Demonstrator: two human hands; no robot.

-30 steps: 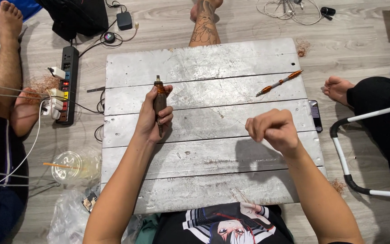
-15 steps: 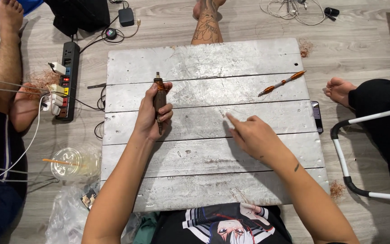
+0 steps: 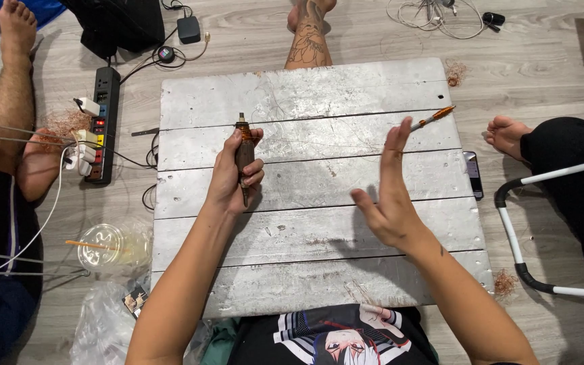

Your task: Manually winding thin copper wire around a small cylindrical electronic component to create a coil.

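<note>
My left hand grips a dark brown, spindle-shaped tool wrapped with copper wire, holding it upright over the grey plank board. My right hand is raised above the board's right-middle, palm turned sideways with the fingers straight and apart, and it holds nothing. A thin orange-tipped stick tool lies on the board just beyond those fingertips, apart from them.
A black power strip with plugs and cables lies left of the board. A clear plastic cup sits at lower left. Other people's bare legs and feet surround the board. A white chair frame and a phone are at right.
My right hand went from a fist to reaching flat onto the board, and is now lifted with fingers spread. My left hand and its tool have barely moved.
</note>
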